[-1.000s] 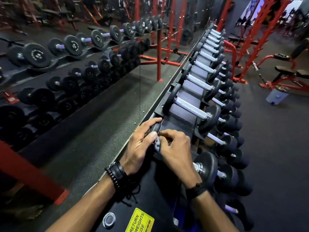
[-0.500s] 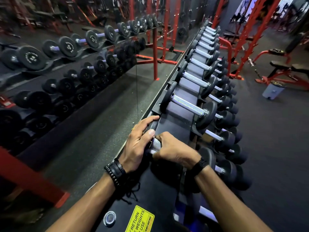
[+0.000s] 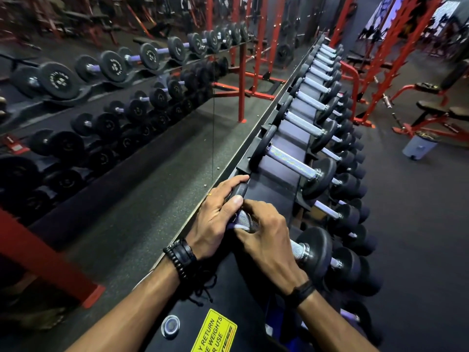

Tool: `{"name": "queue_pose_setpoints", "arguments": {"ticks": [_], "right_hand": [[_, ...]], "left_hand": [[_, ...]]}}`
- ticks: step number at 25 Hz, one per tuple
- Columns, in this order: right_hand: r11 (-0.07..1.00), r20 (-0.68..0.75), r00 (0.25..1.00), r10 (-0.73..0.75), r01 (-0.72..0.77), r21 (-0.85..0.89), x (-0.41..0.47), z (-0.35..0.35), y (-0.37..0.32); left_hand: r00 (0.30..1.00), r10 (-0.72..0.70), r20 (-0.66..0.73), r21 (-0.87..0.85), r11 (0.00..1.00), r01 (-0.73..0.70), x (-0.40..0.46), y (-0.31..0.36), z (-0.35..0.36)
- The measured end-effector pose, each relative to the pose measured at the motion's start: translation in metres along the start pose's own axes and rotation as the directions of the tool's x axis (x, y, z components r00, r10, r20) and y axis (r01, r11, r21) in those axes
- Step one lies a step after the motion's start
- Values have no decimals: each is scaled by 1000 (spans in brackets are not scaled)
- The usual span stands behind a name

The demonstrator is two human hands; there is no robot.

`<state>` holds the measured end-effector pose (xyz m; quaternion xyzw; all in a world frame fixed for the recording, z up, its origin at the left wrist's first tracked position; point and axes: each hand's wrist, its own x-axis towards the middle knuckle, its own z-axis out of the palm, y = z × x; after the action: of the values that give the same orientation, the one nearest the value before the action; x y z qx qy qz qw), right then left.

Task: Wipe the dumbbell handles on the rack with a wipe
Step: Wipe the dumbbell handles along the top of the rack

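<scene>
Nearest the camera, a yellow warning sticker is seen on the black steel dumbbell rack. Just beyond it, the nearest black rubber-headed dumbbell is lying on the rack's top tier. Its knurled steel handle is being gripped by the right hand, fingers curled over it. A pale crumpled wipe is being pinched against the handle's left end; only a small edge is showing between the hands. The left hand is being rested on the dumbbell's left head, fingers curled over its rim and thumb pressed beside the wipe. Black bead bracelets are being worn on the left wrist. Farther along, a row of identical dumbbells is receding. At far right, a grey bin is standing on the floor.
</scene>
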<state>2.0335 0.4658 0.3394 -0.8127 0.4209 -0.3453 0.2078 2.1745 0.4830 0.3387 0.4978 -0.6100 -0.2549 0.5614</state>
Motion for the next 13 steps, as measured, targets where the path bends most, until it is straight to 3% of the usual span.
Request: {"name": "queue_pose_setpoints", "arguments": {"ticks": [4, 6, 11, 13], "right_hand": [[977, -11, 1000, 23, -20, 212, 2, -7, 2], [937, 30, 995, 93, -98, 336, 6, -14, 1], [891, 101, 976, 195, -219, 397, 21, -18, 9], [892, 68, 974, 215, -224, 392, 22, -18, 8]], "left_hand": [[1000, -7, 10, 10, 1000, 7, 0, 0, 0], [1000, -11, 9, 16, 1000, 11, 0, -1, -1], [1000, -13, 9, -2, 1000, 13, 0, -1, -1], [1000, -7, 13, -1, 1000, 7, 0, 0, 0]]}}
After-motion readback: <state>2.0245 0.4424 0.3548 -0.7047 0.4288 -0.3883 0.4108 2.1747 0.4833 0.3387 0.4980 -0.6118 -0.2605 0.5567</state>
